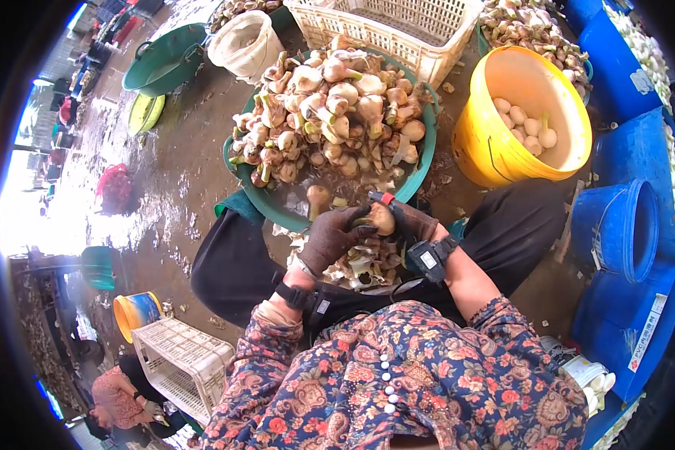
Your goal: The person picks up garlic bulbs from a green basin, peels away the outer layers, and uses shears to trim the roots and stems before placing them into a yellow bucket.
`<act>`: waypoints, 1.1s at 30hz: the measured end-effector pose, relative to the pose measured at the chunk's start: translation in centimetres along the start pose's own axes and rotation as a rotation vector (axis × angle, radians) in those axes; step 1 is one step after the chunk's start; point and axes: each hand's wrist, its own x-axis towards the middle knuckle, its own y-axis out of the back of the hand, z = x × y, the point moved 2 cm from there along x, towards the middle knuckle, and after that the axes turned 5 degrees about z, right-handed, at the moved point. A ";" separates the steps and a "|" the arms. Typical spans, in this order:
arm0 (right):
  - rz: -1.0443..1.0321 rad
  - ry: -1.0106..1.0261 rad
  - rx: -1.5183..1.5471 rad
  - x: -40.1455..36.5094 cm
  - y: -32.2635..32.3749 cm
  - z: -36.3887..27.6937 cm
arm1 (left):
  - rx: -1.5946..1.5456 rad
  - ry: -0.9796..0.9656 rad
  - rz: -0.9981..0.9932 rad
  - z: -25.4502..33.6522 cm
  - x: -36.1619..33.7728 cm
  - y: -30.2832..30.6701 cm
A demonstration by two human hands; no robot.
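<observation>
Both hands wear dark brown gloves and meet at the near rim of a green basin (259, 201) heaped with unpeeled bulbs (337, 97). My left hand (330, 238) has its fingers closed around the stem side of a pale brown bulb (383, 219). On the bulb's other side, my right hand (411, 219) grips it, with a small red piece at its fingertips; whether that is a tool I cannot make out. A loose bulb (318, 201) lies in the basin beside my left hand. Peeled scraps (364, 266) lie below the hands.
A yellow bucket (476, 135) with peeled bulbs stands right of the basin, blue tubs (615, 229) farther right. Behind are a white crate (382, 34), a whitish bucket (245, 46) and a green tub (165, 64). Another person (120, 397) sits at lower left near a crate (184, 352).
</observation>
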 end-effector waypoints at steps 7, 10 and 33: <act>0.038 -0.059 -0.265 0.1 0.0 -0.2 | -0.106 0.265 0.096 -2.0 -0.4 -1.2; 0.123 -0.236 0.119 0.6 -0.8 -1.5 | -0.612 0.610 0.202 -3.8 -0.5 -2.1; 0.710 -0.203 0.896 0.7 2.2 2.7 | -0.074 -0.113 0.302 -0.9 -3.3 4.2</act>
